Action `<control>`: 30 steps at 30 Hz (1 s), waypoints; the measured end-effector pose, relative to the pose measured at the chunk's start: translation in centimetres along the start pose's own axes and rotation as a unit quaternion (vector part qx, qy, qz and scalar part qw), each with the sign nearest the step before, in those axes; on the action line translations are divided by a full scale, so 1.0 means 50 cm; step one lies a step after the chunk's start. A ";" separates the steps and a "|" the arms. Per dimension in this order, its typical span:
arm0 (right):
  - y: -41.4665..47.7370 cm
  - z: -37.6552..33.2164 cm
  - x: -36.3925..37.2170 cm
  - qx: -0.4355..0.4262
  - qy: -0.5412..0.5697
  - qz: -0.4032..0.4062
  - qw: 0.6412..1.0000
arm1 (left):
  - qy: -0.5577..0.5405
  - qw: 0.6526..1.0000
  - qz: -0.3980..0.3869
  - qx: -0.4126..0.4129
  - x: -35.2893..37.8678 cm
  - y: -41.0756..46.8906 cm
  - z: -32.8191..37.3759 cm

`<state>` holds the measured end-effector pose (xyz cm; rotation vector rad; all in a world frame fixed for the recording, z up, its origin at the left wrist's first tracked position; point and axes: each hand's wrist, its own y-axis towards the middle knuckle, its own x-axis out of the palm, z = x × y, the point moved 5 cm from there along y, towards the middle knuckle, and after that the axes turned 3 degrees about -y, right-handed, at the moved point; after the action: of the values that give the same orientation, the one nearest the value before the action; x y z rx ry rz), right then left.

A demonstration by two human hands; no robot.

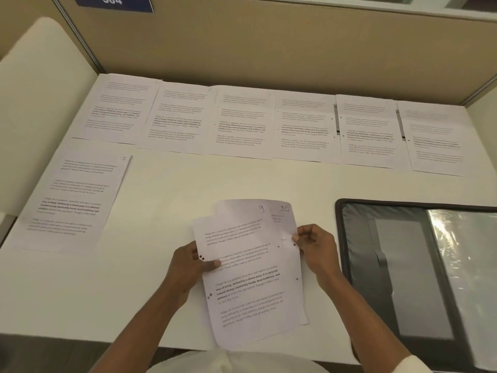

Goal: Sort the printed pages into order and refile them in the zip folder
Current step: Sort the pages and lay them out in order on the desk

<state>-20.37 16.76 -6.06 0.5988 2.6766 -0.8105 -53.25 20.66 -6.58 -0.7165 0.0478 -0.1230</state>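
left hand (188, 265): pinches the left edge of page 9 (242, 281), above the desk's (188, 179) near edge
right hand (314, 246): pinches the right edge of page 10 (285, 219), fanned behind 9
row of 6 pages (242, 122): along the far edge
page 7 (75, 200): left edge
folder (403, 265): open, near right corner

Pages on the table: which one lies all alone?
The white printed page at the near left. It lies alone, while six others sit side by side in the far row.
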 end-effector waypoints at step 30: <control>-0.053 -0.062 0.085 -0.009 -0.436 0.092 0.895 | 0.034 0.992 0.108 0.055 -0.102 -0.008 0.024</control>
<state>-25.74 17.86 -3.93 0.3481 1.7729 -0.7562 -58.25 21.78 -5.43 -0.5936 0.1822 0.0574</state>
